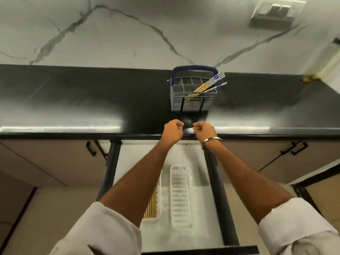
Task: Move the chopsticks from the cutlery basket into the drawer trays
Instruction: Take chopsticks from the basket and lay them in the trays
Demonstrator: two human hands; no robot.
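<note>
A grey cutlery basket (191, 100) with a blue handle stands on the black counter. Several wooden chopsticks (206, 85) with blue-and-white ends lean out of its right side. Just in front of the basket, over the counter's front edge, my left hand (172, 132) and my right hand (204, 132) hover side by side, both curled into loose fists with nothing seen in them. Below my arms the open drawer (184, 229) holds a white slotted tray (181, 196), which is bare. A second tray on the left (150, 205), half hidden by my left arm, has several chopsticks lying in it.
The black counter (73, 100) runs the full width under a marbled white wall. Cabinet doors with black handles (92, 149) flank the drawer on both sides. A switch plate (277, 11) sits on the wall at upper right.
</note>
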